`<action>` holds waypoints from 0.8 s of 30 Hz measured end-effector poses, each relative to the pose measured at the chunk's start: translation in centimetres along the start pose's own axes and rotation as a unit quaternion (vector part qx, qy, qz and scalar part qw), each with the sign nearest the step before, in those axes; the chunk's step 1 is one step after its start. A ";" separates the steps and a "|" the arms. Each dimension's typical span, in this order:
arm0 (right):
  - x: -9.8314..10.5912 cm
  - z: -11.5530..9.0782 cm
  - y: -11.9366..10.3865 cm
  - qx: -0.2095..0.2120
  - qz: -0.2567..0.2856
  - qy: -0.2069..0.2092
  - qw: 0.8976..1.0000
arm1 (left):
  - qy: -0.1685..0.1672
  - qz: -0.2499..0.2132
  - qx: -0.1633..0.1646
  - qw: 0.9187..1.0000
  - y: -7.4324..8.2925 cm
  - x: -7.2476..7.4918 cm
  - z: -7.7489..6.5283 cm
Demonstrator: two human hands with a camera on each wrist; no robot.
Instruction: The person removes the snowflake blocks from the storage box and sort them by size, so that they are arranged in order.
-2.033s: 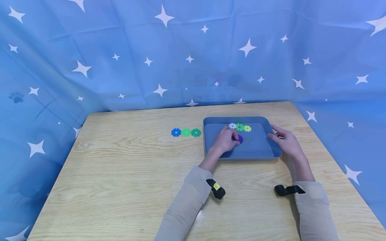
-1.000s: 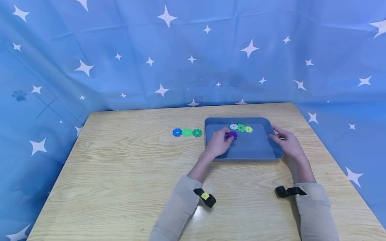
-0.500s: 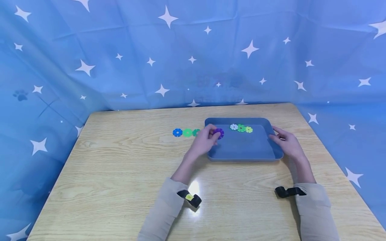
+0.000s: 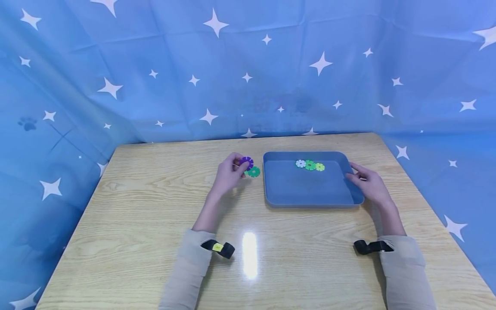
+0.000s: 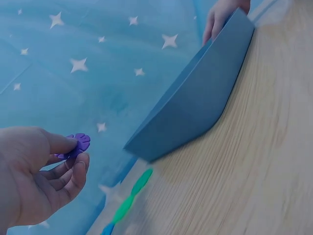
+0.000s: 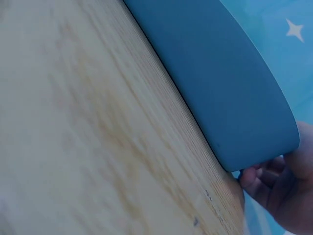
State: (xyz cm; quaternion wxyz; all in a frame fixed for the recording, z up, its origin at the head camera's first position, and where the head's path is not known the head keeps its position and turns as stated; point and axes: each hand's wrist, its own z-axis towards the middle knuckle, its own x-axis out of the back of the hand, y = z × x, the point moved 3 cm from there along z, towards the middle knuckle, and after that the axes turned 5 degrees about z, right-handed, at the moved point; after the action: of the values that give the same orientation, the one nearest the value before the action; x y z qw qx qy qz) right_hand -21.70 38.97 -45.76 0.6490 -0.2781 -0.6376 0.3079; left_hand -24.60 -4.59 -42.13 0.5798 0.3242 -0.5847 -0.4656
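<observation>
My left hand (image 4: pixel 227 174) pinches a purple notched plastic disc (image 4: pixel 247 162) between thumb and fingers, above the table left of the tray. In the left wrist view the purple disc (image 5: pixel 82 143) stands tilted at the fingertips. Below it lies a row of discs: a dark green disc (image 4: pixel 253 172) shows, while the hand mostly hides the others. The left wrist view shows the light green disc (image 5: pixel 123 209) and the blue disc (image 5: pixel 107 229). My right hand (image 4: pixel 369 184) grips the right rim of the grey-blue tray (image 4: pixel 310 189), thumb over the edge; in the right wrist view its fingers are low against the tray's corner.
Inside the tray, near its back wall, lie a white disc (image 4: pixel 300 163), a green disc (image 4: pixel 310 165) and a yellow-green disc (image 4: pixel 320 167) in a touching row. A blue star-patterned curtain (image 4: pixel 174 99) hangs behind the wooden table (image 4: pixel 147 215).
My left hand has picked the purple disc up from the tray and carried it left over the rim, to above the row on the table. My right hand stays on the tray.
</observation>
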 end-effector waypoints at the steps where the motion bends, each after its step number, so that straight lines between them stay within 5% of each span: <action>1: 0.0 0.0 0.0 0.000 0.000 0.000 1.000 | 0.007 -0.002 0.004 1.000 -0.3 0.5 0.0; 14: 0.0 0.1 0.3 -0.002 0.004 0.002 1.000 | 0.070 0.028 0.060 0.995 -5.0 5.8 -0.1; 24: 0.0 0.1 0.4 -0.001 0.002 0.001 1.000 | 0.089 0.038 0.122 0.988 -7.4 7.1 -0.1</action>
State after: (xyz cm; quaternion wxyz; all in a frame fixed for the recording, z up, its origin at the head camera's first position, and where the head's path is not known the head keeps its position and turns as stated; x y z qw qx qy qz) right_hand -21.87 39.20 -46.08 0.6488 -0.2802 -0.6366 0.3086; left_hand -26.50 -13.80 -46.27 0.6025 0.4103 -0.5954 -0.3378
